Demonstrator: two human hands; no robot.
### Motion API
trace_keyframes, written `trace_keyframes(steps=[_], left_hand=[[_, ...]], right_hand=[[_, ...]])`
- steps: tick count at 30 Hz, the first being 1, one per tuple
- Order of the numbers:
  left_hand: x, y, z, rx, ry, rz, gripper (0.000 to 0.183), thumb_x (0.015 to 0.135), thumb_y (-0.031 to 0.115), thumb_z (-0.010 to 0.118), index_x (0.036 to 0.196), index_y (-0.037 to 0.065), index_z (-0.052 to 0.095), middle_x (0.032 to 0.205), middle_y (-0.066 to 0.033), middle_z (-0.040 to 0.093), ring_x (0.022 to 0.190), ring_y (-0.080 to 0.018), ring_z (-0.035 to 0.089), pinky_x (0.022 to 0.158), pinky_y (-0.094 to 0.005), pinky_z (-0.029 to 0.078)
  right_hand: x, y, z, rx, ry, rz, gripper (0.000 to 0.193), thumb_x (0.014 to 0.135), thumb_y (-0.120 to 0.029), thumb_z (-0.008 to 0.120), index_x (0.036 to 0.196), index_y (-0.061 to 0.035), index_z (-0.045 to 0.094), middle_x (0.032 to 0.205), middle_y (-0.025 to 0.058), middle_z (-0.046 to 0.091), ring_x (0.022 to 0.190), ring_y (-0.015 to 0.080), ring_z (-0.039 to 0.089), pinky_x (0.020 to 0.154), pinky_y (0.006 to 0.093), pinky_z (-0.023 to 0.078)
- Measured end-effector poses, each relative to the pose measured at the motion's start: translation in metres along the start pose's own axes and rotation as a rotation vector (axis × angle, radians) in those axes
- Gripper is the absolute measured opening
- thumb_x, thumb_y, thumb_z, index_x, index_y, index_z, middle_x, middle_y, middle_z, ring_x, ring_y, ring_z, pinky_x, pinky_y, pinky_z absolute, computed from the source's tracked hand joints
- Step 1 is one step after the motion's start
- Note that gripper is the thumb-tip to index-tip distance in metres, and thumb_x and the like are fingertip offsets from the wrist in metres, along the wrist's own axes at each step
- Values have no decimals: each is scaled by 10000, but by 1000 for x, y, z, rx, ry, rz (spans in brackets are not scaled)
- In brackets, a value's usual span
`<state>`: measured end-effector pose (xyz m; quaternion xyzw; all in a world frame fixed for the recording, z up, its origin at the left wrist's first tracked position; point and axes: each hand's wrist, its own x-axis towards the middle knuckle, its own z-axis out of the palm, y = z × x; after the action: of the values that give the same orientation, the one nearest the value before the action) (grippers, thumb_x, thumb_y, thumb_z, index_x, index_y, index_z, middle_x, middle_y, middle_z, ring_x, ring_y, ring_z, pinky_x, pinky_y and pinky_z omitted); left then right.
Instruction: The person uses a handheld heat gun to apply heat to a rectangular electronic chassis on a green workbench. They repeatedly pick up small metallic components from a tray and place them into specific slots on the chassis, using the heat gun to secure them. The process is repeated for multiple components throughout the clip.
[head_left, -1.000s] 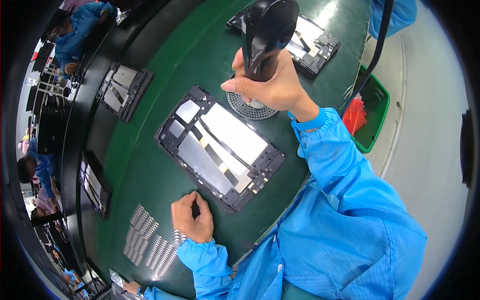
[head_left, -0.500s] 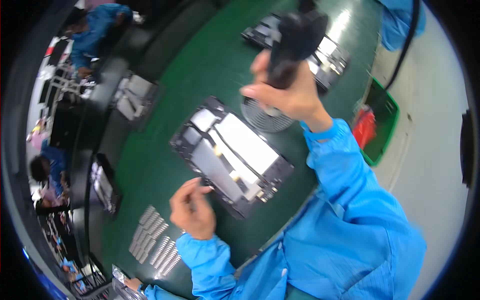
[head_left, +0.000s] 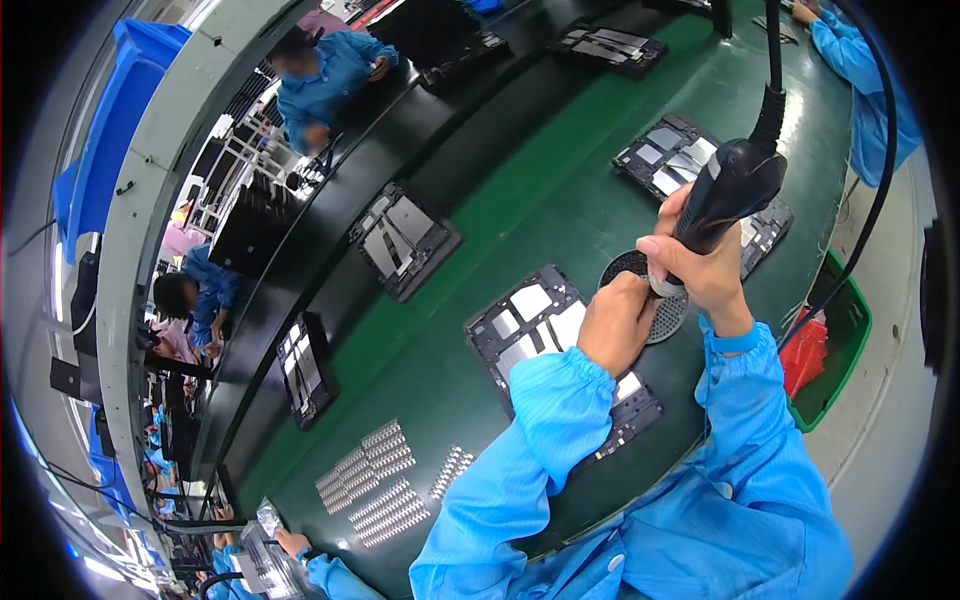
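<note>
A black corded electric screwdriver [head_left: 730, 190] is in my right hand [head_left: 712, 272], its fingers wrapped round the lower body and its tip pointing down. My left hand [head_left: 617, 325] meets the tip over a round grey dish full of holes [head_left: 668, 320]. Its fingers are pinched together; whatever they hold is hidden. Beneath my left hand and forearm lies an opened tablet-like device [head_left: 495, 330], a black frame with silver-white panels and dark strips, partly covered by my sleeve.
Another opened device [head_left: 665, 150] lies beyond the screwdriver. Rows of small metal parts [head_left: 385, 490] sit at left on the green table [head_left: 430, 350]. More devices [head_left: 405, 240] rest on a dark belt. A green bin [head_left: 845, 350] with a red bag stands right. Co-workers are nearby.
My left hand has left the device's near edge and come up to the screwdriver tip. The right hand has brought the screwdriver over the dish, now more upright. The whole view has shifted.
</note>
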<state>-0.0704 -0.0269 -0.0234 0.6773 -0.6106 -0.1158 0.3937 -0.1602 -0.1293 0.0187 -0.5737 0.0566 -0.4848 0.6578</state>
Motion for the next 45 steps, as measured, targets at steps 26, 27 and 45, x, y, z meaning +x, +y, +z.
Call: trace_keyframes(steps=[26,27,45], left_hand=[[-172,-13,-68,221,562,-331,217,883,-24,532,1084,-67,601,997,-161,670,907,-190,645,887,-334,466],[-176,-15,-67,264,527,-318,214,882,-26,531,1080,-64,604,996,-159,671,915,-196,644,910,-347,454],[-184,21,-21,-19,233,38,309,630,-139,690,914,-32,630,785,-145,656,643,-274,620,592,-336,495]], right_hand=[[-13,-3,-20,-143,-47,-36,341,715,40,737,962,-1,505,592,69,577,478,118,558,431,234,428],[-13,-2,-19,-149,-54,-41,343,714,38,739,961,-2,504,589,69,577,478,117,557,432,233,429],[-14,16,1,-160,-71,72,315,693,-72,799,879,5,557,603,33,597,468,75,548,424,202,415]])
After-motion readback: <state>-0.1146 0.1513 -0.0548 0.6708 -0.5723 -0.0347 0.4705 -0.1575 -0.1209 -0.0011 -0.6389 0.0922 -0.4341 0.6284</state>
